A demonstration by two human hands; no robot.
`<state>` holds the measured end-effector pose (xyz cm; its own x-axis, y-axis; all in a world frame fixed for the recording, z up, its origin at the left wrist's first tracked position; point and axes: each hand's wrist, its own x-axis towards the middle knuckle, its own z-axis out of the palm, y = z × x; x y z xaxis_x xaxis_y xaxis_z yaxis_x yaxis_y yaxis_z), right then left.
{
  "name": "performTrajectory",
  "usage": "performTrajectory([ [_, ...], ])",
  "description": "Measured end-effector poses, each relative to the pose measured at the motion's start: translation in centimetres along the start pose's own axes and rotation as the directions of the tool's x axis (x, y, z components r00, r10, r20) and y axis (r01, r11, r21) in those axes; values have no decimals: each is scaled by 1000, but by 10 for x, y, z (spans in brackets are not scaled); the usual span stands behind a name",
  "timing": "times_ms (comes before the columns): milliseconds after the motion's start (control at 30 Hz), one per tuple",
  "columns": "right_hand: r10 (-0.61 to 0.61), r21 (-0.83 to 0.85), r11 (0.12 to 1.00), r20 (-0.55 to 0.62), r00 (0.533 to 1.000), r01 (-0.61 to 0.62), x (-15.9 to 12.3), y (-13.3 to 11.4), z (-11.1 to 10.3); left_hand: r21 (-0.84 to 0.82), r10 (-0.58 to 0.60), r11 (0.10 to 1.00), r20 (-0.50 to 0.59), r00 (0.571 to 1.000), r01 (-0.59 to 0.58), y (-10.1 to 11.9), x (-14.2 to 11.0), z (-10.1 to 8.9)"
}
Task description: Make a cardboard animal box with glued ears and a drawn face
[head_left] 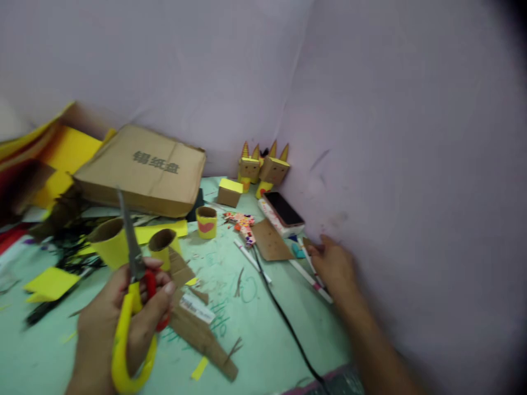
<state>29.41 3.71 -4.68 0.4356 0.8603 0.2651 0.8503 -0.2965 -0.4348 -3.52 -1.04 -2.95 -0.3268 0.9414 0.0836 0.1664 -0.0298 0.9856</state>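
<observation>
Because the left hand (101, 318) is grasping the scissors (136, 264) around their handles, the narrow grey blades are pointing away over the table (255, 334), probably keeping the tips clear. The handles are showing yellow and red. Beside the wall (391, 164), the right hand (335, 269) is hovering near white markers (303, 274); blur is hiding whether its bent fingers are pinching anything.

Pale green table (284, 351) across the lower half of the frame, marked with green scribbles. Just above centre: horned cardboard figures (275, 170). Around centre: a small yellow-topped box (228, 195), a yellow tube (206, 227) with a heart, a patterned glue gun (246, 224) trailing black cord (284, 316). Right of centre: a white pen (308, 277). Lower centre: cardboard scraps (201, 336), a yellow paper strip (200, 368).
</observation>
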Motion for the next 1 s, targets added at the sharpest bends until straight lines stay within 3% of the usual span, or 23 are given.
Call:
performTrajectory([
  [100, -54, -38, 998, -29, 998, 53, -18, -22, 3, 61, 5, 998, -50, 999, -2, 10, 1, -4],
  [167, -153, 80, 985, -7, 988, 153, -38, -43, 5, 24, 35, 999, -73, 997, -33, 14, 3, -7],
  [200, -215, 176, 964, 64, 975, 201, -50, -54, 6, 6, 48, 999, -87, 995, -48, 16, 4, -10],
  [233, -267, 224, 947, 152, 952, 230, -62, -66, 7, -10, 62, 998, -100, 993, -63, 17, 6, -12],
  [333, -420, 257, 906, 431, 799, 337, -95, -100, 12, -37, 124, 991, -165, 979, -131, 21, 9, -20],
  [433, -444, 187, 890, 568, 693, 416, -117, -128, 22, -54, 180, 979, -226, 957, -197, 26, 12, -26],
  [533, -429, 142, 886, 616, 661, 442, -123, -146, 32, -72, 190, 974, -259, 947, -215, 30, 14, -31],
  [633, -409, 122, 892, 624, 666, 434, -121, -155, 37, -105, 179, 971, -259, 949, -212, 30, 13, -34],
  [733, -370, 169, 923, 637, 676, 346, -118, -153, 37, -97, 185, 972, -260, 948, -216, 29, 13, -36],
  [833, -372, 390, 913, 669, 643, 122, -113, -140, 36, -81, 186, 974, -259, 948, -213, 27, 13, -35],
  [933, -365, 596, 777, 691, 624, -205, -105, -121, 36, -78, 154, 982, -220, 963, -175, 26, 11, -32],
  [1000, -310, 650, 663, 691, 653, -373, -100, -109, 35, -59, 127, 989, -173, 977, -138, 24, 7, -27],
])
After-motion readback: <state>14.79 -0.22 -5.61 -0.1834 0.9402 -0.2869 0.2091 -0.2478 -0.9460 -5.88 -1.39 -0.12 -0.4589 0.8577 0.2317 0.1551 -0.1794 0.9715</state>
